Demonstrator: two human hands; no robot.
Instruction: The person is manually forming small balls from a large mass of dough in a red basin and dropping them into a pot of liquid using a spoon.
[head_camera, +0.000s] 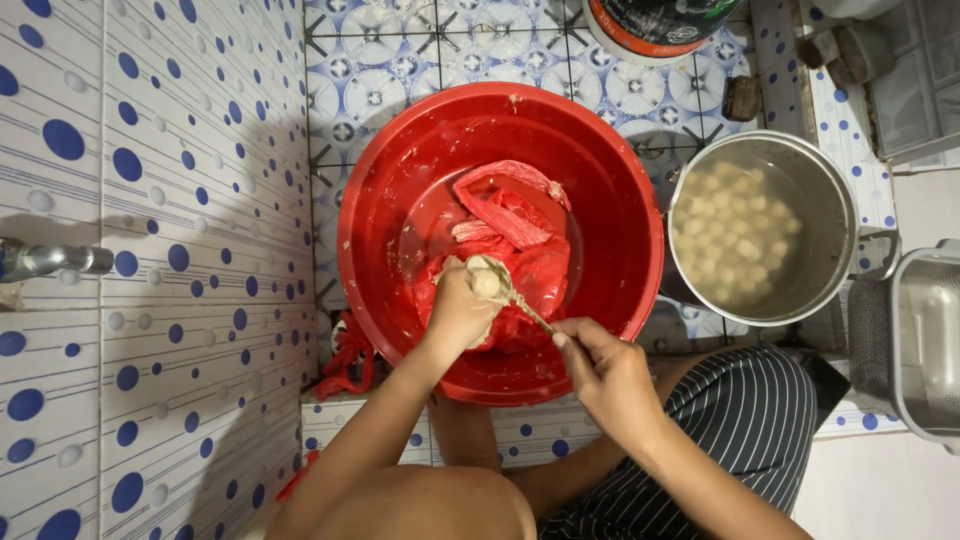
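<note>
Left hand (458, 308) fisted, squeezing pale paste (487, 281) out the top, over the red basin (390, 180). Right hand (603, 368) pinches a spoon (520, 302) at the paste ball. Steel pot (830, 190) of pale balls sits right of the basin.

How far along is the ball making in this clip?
Done: many pale balls already float in the water of the metal pot. In hand: the left hand squeezes up a fresh ball of paste while the right hand brings a spoon to it. Left: how much paste remains in the red plastic bag inside the red basin cannot be told.
</note>
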